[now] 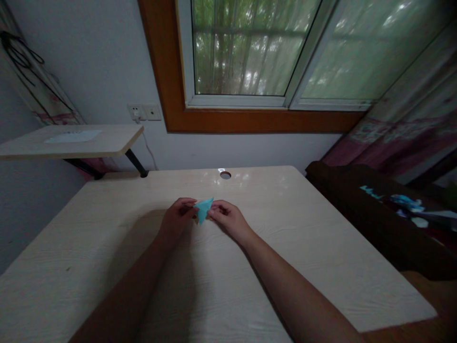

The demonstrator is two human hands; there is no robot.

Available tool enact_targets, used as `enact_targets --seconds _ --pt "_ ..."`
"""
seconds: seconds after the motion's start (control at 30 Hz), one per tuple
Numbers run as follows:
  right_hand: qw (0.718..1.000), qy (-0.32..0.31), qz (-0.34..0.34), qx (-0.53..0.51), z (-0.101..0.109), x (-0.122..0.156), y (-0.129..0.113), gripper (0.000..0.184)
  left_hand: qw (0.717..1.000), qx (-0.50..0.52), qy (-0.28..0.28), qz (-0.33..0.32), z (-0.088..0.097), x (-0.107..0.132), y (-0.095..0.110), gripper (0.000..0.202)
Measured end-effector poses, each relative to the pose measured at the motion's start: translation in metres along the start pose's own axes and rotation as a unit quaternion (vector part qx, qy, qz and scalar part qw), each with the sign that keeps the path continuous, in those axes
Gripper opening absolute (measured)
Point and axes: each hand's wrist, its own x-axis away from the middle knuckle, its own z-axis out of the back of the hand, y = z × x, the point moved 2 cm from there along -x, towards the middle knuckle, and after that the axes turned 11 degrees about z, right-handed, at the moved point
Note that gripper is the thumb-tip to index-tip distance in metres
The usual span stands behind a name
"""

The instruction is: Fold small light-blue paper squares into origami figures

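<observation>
A small piece of folded light-blue paper [203,210], pointed at its corners, is held between my two hands over the middle of the desk. My left hand [177,218] pinches its left edge between thumb and fingers. On the opposite side, my right hand [230,218] grips the right edge the same way. Part of the paper is covered by the fingertips, so its full folded shape cannot be made out. Both forearms reach in from the bottom of the view.
The pale wooden desk [303,286] has a round cable hole [225,175] near its back edge. A raised shelf [71,143] with a sheet [73,136] on it stands at the left. Beyond are wall sockets [144,112] and a window [250,57]. Dark furniture [342,190] with several items stands right.
</observation>
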Motion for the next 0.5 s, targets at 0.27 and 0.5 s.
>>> enact_targets --seconds 0.27,0.5 --pt "0.998 -0.039 -0.025 0.043 -0.0002 -0.0015 -0.0042 0.026 1.000 0.010 0.009 0.020 0.0002 -0.0010 0.0053 0.037" --pt "0.997 -0.041 -0.026 0.053 -0.0014 -0.0009 -0.0069 0.026 0.999 -0.032 0.009 0.017 -0.0001 0.0004 0.0053 0.029"
